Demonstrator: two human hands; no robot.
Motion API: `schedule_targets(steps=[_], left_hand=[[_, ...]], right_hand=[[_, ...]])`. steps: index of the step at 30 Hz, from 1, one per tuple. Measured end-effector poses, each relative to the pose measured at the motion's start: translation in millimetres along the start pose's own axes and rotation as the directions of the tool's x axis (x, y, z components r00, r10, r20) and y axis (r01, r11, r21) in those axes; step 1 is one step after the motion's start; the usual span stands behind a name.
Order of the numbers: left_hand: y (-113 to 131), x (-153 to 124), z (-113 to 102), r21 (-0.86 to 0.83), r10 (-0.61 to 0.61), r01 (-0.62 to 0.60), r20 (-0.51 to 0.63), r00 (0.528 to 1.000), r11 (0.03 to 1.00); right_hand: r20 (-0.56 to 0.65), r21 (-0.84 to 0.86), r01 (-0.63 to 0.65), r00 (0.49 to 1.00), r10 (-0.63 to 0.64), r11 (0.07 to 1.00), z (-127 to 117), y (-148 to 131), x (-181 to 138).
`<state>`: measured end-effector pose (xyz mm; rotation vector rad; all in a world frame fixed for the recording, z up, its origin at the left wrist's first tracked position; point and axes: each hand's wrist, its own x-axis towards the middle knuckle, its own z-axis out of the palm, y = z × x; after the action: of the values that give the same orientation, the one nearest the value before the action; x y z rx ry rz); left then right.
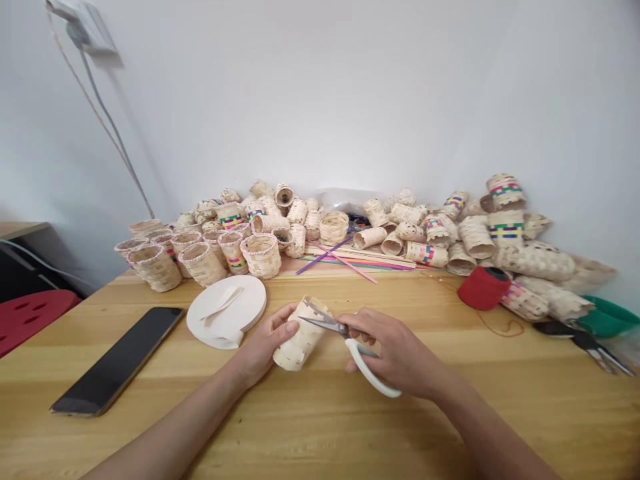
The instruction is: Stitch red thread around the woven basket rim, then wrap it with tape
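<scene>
At far left, off the surface [320, 427]: red stool [30, 317], set lower than the top. Grey cable [110, 127] runs down the wall above it.

On the surface, left side: black phone [120, 360], flat, screen dark, lying at a slant near the front edge. Just right of it a white roll [227, 310], flat on its side, loose end curled over the top. Behind both, cups [200, 257], woven and upright, packed rim to rim.

Centre, near the front edge:
- Left hand [260, 350] wrapped round a plain woven basket [300, 340], thumb over the top, fingers under. Basket is tipped on its side, mouth turned up and to the right, raised a little off the surface. It sits just right of the roll, not touching it.
- Right hand [400, 357] closed through the white handle of the scissors [325, 323]. Blades are parted a little and point left, tips at the basket's rim. Whether they bite on a strand is too fine to tell.
- Nothing lies between the two hands but the basket and blades.

Behind centre: coloured strips [350, 260], purple and pink among them, lying flat and crossed. Farther back a pile [425, 230] of woven baskets against the wall, some with colour bands, tumbled every way.

Right side: red spool [484, 288] upright, loose thread trailing toward the front. Beyond it dark shears [585, 339] flat on the surface, and a green bowl [607, 317] at the far edge, partly behind the pile.
</scene>
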<state>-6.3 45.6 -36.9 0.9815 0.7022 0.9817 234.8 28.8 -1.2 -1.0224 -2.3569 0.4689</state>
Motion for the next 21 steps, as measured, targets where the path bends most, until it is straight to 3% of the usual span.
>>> schedule_targets(steps=[21], left_hand=[[-0.8, -0.7, -1.4, 0.006, 0.038, -0.038, 0.039, 0.999, 0.999]], right_hand=[[0.014, 0.057, 0.043, 0.999, -0.044, 0.997, -1.9, -1.9, -2.8]])
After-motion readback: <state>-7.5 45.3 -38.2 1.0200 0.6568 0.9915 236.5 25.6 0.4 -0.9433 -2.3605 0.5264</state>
